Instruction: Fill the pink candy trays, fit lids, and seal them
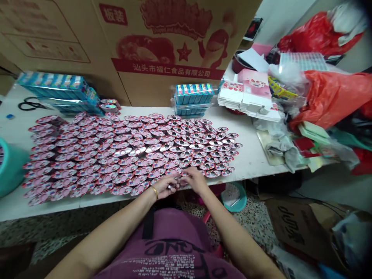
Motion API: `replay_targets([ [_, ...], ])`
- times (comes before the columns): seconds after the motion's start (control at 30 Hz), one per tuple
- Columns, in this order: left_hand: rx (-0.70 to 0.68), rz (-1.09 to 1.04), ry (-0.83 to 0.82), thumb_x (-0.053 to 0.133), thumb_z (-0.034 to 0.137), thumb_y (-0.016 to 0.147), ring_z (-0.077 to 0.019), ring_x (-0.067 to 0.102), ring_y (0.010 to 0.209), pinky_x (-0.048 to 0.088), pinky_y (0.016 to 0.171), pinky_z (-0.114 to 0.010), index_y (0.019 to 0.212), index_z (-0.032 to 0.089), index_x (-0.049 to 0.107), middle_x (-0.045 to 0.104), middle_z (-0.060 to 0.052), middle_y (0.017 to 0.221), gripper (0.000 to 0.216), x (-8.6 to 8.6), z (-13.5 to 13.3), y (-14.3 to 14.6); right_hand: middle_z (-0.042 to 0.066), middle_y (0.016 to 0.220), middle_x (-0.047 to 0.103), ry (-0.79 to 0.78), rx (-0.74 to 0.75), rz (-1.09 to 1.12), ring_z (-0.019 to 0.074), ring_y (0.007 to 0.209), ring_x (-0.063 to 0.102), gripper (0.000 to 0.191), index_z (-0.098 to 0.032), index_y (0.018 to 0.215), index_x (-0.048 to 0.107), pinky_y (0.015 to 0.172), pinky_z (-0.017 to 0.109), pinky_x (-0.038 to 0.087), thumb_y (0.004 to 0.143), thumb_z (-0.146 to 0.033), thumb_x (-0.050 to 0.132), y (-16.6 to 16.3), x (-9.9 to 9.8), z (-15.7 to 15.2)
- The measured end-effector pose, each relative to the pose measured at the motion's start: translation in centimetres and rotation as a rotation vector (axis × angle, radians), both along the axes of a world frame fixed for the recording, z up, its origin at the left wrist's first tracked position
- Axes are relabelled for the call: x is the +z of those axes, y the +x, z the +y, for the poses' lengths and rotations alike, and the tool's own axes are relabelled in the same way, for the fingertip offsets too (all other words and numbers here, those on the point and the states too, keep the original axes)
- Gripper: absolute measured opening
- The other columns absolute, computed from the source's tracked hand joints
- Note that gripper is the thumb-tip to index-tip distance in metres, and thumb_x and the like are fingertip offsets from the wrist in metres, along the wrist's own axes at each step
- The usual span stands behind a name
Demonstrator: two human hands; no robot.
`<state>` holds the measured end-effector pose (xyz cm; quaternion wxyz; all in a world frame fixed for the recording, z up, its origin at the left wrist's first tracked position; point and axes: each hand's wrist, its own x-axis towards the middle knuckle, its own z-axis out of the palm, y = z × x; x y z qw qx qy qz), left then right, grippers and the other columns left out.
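Several rows of small pink oval packets (122,155) cover the white table (250,162). My left hand (164,187), with a gold bangle at the wrist, is at the table's near edge, fingers curled round a small item I cannot make out. My right hand (195,179) is beside it, fingers bent and pinching at the same spot, touching the nearest pink packets. Both hands meet just below the front row.
Big cardboard boxes (162,46) stand behind the table. Blue packs (193,99) and more blue packs (58,87) lie at the back; scissors (29,104) far left. A teal tub (10,166) sits left. Pink-white cartons (250,95) and red bags (331,95) crowd the right.
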<state>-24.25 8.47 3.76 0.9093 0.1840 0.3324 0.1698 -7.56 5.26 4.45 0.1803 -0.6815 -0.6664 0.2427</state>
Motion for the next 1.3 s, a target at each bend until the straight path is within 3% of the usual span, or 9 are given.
replay_targets([
  [0.1,-0.06,0.034,0.033,0.05,0.0,0.057,-0.0066,0.051,0.05,0.027,0.037,-0.011,0.093,0.016,0.051,0.052,0.0,0.063,0.039,0.2,-0.4,0.8,0.001,0.081,0.057,0.015,0.145,0.221,0.0123,0.079,0.051,0.018,-0.024,0.088,0.062,0.072,0.022,0.038,0.073,-0.018,0.055,-1.8,-0.1,-0.9],
  [0.27,-0.165,0.012,0.011,0.052,0.007,0.062,-0.0068,0.051,0.049,0.03,0.038,-0.013,0.096,0.016,0.052,0.054,0.0,0.063,0.036,0.3,-1.4,2.2,0.0,0.078,0.057,0.01,0.051,0.415,0.0105,0.071,0.051,0.016,-0.019,0.089,0.059,0.065,0.021,0.04,0.074,-0.019,0.054,-0.2,-0.6,-3.3],
  [0.37,-0.163,0.096,-0.016,0.052,0.011,0.064,-0.0071,0.051,0.047,0.032,0.038,-0.014,0.09,0.012,0.053,0.054,-0.001,0.06,0.026,0.3,-1.6,2.9,0.002,0.08,0.057,0.092,0.016,0.313,0.0118,0.074,0.051,0.018,-0.018,0.094,0.056,0.068,0.023,0.04,0.078,-0.017,0.048,0.6,-0.2,-4.7],
  [0.57,-0.187,0.217,-0.021,0.051,0.012,0.065,-0.0077,0.05,0.044,0.03,0.035,-0.013,0.073,0.013,0.05,0.05,0.001,0.052,0.008,0.3,-1.3,3.6,0.01,0.103,0.052,0.227,0.223,-0.144,0.0184,0.092,0.045,0.036,-0.019,0.116,0.045,0.078,0.032,0.038,0.08,-0.017,0.044,0.2,-0.2,-5.5],
  [0.77,-0.305,0.007,-0.162,0.052,0.011,0.066,-0.0075,0.052,0.046,0.033,0.036,-0.013,0.081,0.014,0.048,0.053,-0.001,0.062,0.016,0.2,-1.0,3.2,0.008,0.097,0.054,0.241,0.404,-0.103,0.0156,0.088,0.047,0.033,-0.017,0.114,0.046,0.076,0.027,0.039,0.082,-0.022,0.042,2.0,0.0,-5.3],
  [0.87,-0.297,-0.089,-0.204,0.052,0.011,0.067,-0.0072,0.052,0.048,0.032,0.036,-0.012,0.083,0.015,0.048,0.052,0.0,0.065,0.016,0.4,-1.1,3.7,0.006,0.087,0.055,0.237,0.251,0.015,0.0138,0.081,0.049,0.024,-0.017,0.1,0.054,0.073,0.025,0.039,0.083,-0.024,0.039,2.1,-0.1,-5.2],
  [1.03,-0.21,-0.084,-0.188,0.052,0.01,0.07,-0.007,0.053,0.051,0.034,0.036,-0.012,0.094,0.014,0.049,0.057,-0.005,0.077,0.024,0.8,-0.9,4.8,0.001,0.071,0.057,0.171,-0.252,0.215,0.0114,0.066,0.051,0.023,-0.017,0.08,0.057,0.062,0.021,0.039,0.083,-0.027,0.036,4.3,-1.4,-4.5],
  [1.17,-0.04,-0.001,-0.18,0.053,0.016,0.073,-0.0061,0.052,0.051,0.034,0.037,-0.011,0.097,0.011,0.05,0.059,-0.007,0.076,0.025,0.0,-0.1,4.2,0.003,0.069,0.06,-0.066,-0.563,-0.082,0.0144,0.067,0.055,0.02,-0.017,0.08,0.058,0.062,0.022,0.038,0.078,-0.03,0.042,9.4,-1.7,-3.0],
  [1.3,0.048,0.082,-0.152,0.056,0.021,0.072,-0.009,0.055,0.053,0.039,0.039,-0.014,0.088,0.01,0.053,0.058,-0.006,0.069,0.019,-0.8,0.3,3.6,0.009,0.085,0.061,-0.33,-0.577,-0.374,0.0205,0.081,0.056,0.029,-0.017,0.095,0.054,0.066,0.026,0.039,0.07,-0.033,0.053,11.9,-1.4,-0.6],
])
